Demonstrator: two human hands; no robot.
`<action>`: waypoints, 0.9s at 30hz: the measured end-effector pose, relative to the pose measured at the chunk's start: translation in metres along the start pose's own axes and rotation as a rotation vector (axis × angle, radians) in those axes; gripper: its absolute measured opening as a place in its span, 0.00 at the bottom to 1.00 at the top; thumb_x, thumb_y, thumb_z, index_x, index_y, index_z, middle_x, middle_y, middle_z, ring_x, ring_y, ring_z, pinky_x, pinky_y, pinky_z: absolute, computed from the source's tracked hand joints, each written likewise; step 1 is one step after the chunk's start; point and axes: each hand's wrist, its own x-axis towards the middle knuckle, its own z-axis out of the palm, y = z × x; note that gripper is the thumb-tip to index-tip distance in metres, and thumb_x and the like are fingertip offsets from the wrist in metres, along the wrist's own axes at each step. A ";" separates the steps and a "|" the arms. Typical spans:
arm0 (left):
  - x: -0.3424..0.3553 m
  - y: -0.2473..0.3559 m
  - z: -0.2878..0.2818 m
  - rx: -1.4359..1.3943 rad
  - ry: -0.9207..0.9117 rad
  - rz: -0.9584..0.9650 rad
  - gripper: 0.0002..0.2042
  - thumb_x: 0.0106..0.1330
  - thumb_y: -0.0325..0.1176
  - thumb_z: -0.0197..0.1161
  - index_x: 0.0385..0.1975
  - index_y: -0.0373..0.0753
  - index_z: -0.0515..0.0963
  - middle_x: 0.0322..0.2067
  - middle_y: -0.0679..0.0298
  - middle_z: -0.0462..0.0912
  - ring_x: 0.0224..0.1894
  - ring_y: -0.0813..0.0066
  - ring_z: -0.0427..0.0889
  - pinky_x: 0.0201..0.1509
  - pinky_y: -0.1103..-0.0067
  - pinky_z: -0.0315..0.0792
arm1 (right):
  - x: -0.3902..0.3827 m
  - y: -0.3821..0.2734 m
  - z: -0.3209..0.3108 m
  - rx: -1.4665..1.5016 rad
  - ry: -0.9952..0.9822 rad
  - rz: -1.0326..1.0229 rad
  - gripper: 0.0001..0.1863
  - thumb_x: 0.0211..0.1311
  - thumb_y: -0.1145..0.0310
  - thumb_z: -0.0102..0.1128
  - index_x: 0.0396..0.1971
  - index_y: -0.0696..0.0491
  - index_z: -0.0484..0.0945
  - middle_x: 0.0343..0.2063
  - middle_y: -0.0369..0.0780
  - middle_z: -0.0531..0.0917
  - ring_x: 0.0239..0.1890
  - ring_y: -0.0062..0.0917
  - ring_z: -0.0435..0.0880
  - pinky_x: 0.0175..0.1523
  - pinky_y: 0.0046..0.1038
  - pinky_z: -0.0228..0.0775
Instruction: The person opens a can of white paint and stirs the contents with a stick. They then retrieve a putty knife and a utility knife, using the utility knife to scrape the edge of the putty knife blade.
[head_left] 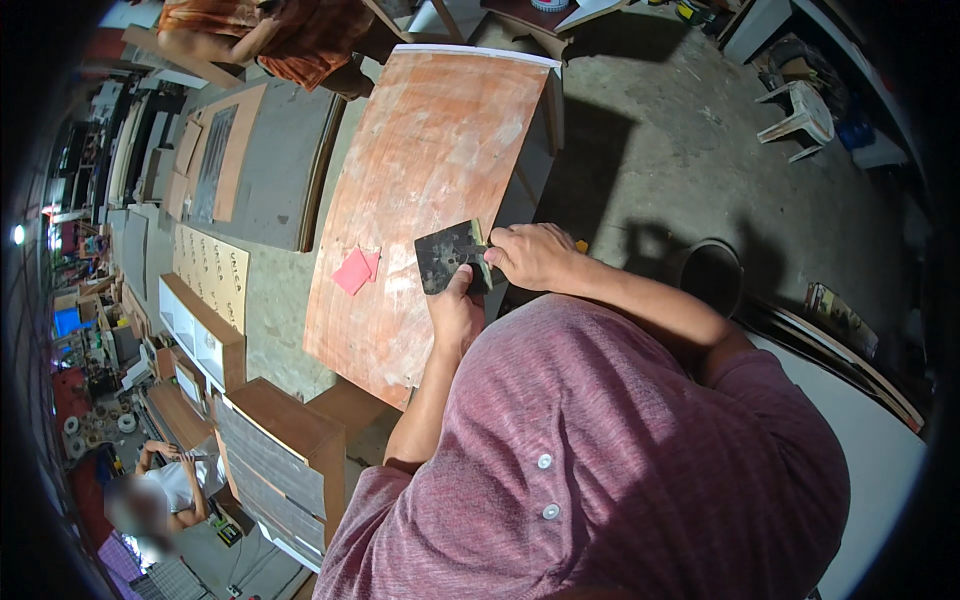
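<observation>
My left hand (456,318) is closed on the lower edge of a dark, square, stained plate (440,258), its thumb lying on top. At the plate's right side, my right hand (538,256) grips a small scraper-like tool (478,252). Most of that tool is hidden by the fingers, and a pale yellowish strip shows along its edge. Both hands are over the right edge of a large reddish wooden panel (430,130) with whitish smears. Left of the plate, pink sheets (354,270) lie on the panel.
A person in an orange patterned garment (310,40) stands beyond the panel; another in white (175,485) is at lower left. Stacked boards (285,150) and wooden boxes (270,410) line the left. A white plastic stool (800,118) and a round bin (712,275) stand at right.
</observation>
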 end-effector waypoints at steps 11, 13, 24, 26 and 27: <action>-0.003 0.002 0.001 0.039 -0.024 -0.037 0.17 0.66 0.17 0.47 0.54 0.35 0.69 0.45 0.56 0.79 0.45 0.63 0.82 0.51 0.69 0.78 | 0.002 0.004 0.001 -0.028 -0.020 0.000 0.21 0.69 0.49 0.49 0.38 0.53 0.80 0.32 0.51 0.84 0.38 0.51 0.83 0.45 0.50 0.73; -0.004 0.002 0.001 0.038 -0.022 -0.048 0.17 0.66 0.17 0.46 0.53 0.34 0.69 0.44 0.56 0.80 0.45 0.63 0.82 0.51 0.69 0.78 | 0.003 0.004 0.002 -0.034 -0.025 0.016 0.20 0.68 0.49 0.49 0.39 0.52 0.80 0.32 0.51 0.84 0.39 0.51 0.83 0.45 0.49 0.73; -0.009 0.003 -0.002 -0.004 0.110 -0.045 0.17 0.64 0.14 0.47 0.51 0.33 0.70 0.42 0.56 0.80 0.42 0.63 0.83 0.48 0.68 0.80 | 0.013 0.028 -0.020 -0.261 0.054 0.109 0.22 0.70 0.51 0.44 0.37 0.53 0.81 0.36 0.50 0.84 0.40 0.50 0.83 0.48 0.49 0.73; -0.012 0.008 0.002 0.041 0.035 0.030 0.17 0.65 0.14 0.47 0.52 0.34 0.70 0.42 0.57 0.79 0.42 0.63 0.83 0.48 0.68 0.80 | 0.018 0.096 -0.025 -0.154 0.232 0.271 0.23 0.71 0.51 0.43 0.34 0.54 0.80 0.35 0.51 0.84 0.41 0.52 0.82 0.47 0.50 0.73; -0.017 0.007 -0.002 0.065 0.017 0.065 0.17 0.65 0.14 0.47 0.52 0.34 0.69 0.42 0.58 0.79 0.42 0.63 0.82 0.48 0.68 0.81 | 0.020 0.104 -0.035 -0.141 0.238 0.223 0.23 0.71 0.51 0.42 0.33 0.54 0.80 0.34 0.52 0.84 0.41 0.53 0.82 0.46 0.50 0.73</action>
